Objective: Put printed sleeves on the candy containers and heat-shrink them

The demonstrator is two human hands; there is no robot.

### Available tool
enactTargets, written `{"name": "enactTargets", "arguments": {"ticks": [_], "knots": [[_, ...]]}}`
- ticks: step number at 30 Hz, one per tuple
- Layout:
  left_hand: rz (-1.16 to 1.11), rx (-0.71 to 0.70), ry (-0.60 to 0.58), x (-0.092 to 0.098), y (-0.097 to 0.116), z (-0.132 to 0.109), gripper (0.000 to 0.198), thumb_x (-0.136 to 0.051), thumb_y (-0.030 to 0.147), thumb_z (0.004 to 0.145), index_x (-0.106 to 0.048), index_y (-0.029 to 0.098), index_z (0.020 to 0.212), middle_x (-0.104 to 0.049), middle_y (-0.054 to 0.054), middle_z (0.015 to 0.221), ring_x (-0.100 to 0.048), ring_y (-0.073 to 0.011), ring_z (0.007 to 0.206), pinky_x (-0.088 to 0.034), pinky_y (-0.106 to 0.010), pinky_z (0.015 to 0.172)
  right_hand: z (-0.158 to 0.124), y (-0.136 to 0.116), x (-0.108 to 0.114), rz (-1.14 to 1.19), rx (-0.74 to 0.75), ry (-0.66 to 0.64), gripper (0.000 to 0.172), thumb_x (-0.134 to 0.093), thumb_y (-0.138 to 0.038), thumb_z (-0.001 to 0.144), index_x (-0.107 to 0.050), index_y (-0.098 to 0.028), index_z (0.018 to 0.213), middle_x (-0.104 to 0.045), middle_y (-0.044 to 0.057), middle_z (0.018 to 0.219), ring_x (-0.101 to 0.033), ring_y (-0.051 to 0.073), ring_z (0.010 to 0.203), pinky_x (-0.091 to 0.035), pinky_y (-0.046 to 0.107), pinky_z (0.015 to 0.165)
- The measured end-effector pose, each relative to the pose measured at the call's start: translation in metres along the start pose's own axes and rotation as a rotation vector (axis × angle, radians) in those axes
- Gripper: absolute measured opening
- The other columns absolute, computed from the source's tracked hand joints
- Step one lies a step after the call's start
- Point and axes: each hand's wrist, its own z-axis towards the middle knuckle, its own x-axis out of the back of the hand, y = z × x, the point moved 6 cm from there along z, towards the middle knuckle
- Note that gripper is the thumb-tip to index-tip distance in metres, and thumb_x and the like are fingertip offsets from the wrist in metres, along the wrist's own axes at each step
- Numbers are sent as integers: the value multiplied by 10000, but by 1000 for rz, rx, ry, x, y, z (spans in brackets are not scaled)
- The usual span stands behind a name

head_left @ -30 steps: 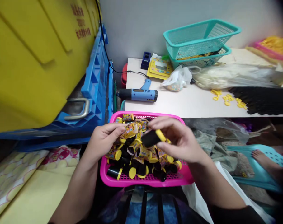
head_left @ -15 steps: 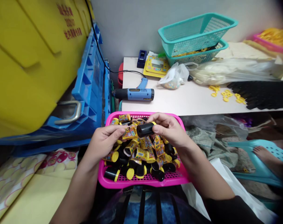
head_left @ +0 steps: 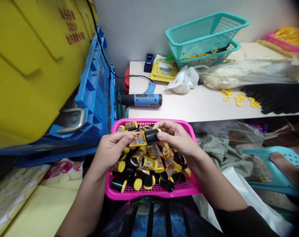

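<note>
Between thumb and fingers, my left hand (head_left: 116, 148) pinches a yellow printed label sleeve (head_left: 137, 140). My right hand (head_left: 175, 136) grips a small black bottle (head_left: 151, 136) by its yellow-capped end, and the bottle's other end meets the sleeve's edge; I cannot tell how far it is inside. Both hands are above a pink basket (head_left: 149, 196) on my lap. In it lie several black bottles (head_left: 118, 184) with yellow caps, bare or wearing loose printed sleeves (head_left: 149, 163).
A blue heat gun (head_left: 145, 100) lies on the white table (head_left: 176, 110) with a clear plastic bag (head_left: 185, 80), yellow pieces (head_left: 239, 98) and stacked teal baskets (head_left: 206, 42). Blue crates (head_left: 90, 98) stand at left. At right, another person's foot (head_left: 285, 166) rests on a teal stool (head_left: 292, 156).
The black bottle in my right hand has moved slightly and now lines up against the sleeve's edge. My left hand keeps its pinch on the sleeve.
</note>
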Motion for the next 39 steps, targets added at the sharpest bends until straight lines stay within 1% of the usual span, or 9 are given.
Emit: {"name": "enactTargets", "arguments": {"ticks": [8,12,14,18,21,27,34,36,39], "knots": [[-24,-37,-26,-7,10,-2,253,-722,446,815,-794,255,964,-793,-64,938,-745,-229,856,-614,-335,785,1,9,-7,8,49,23,409,-869,-265,646,-615,-212,961,-651,-11,905,-612,94,744,-524,232,686],[-124,-52,-38,-17,10,-7,319,-832,329,706,-775,242,1007,-782,-70,1036,-734,-234,949,-603,-346,852,0,9,-17,1,164,1,430,-871,-262,651,-627,-232,1003,-646,13,1043,-627,141,973,-515,296,883],[-163,-54,-18,-20,9,-8,340,-859,294,665,-773,229,987,-779,-74,1046,-724,-239,993,-590,-354,895,-1,11,-21,32,154,-33,412,-850,-340,692,-636,-234,1027,-640,25,1078,-612,157,1024,-497,316,925],[-222,-71,-18,-25,13,-9,311,-868,247,641,-773,232,937,-786,-64,1007,-729,-231,977,-598,-333,871,-1,26,-29,216,-32,-151,460,-741,-478,806,-593,-253,1179,-617,40,1155,-604,149,1007,-495,300,885],[-235,-84,-60,-30,18,-10,272,-857,174,635,-781,230,890,-795,-55,958,-738,-223,962,-596,-299,864,-1,37,-38,380,-148,-245,561,-815,-499,714,-583,-240,1155,-613,38,1114,-614,148,952,-507,280,817],[-248,-125,-48,-29,22,-13,288,-839,86,610,-787,235,851,-802,-23,916,-752,-198,918,-595,-232,821,1,42,-42,464,-124,-270,517,-843,-485,687,-593,-223,1056,-629,27,1074,-642,130,930,-516,245,786],[-192,-160,-56,-31,21,-17,271,-824,131,663,-778,241,906,-797,-13,955,-745,-201,938,-589,-247,839,3,30,-39,220,-129,-247,510,-799,-537,713,-578,-218,1043,-621,15,991,-620,136,857,-526,275,741],[-93,-190,-32,-26,21,-20,280,-807,177,713,-765,259,977,-789,-3,982,-740,-189,927,-583,-249,835,2,17,-28,51,-85,-201,494,-755,-559,749,-578,-215,1056,-617,17,978,-605,140,848,-514,282,731],[125,-253,38,-9,19,-22,320,-785,237,763,-737,292,1074,-766,2,1051,-717,-189,950,-561,-281,873,-10,-10,7,-261,56,-10,345,-697,-496,827,-598,-206,985,-622,14,929,-582,136,815,-477,285,726]]}}
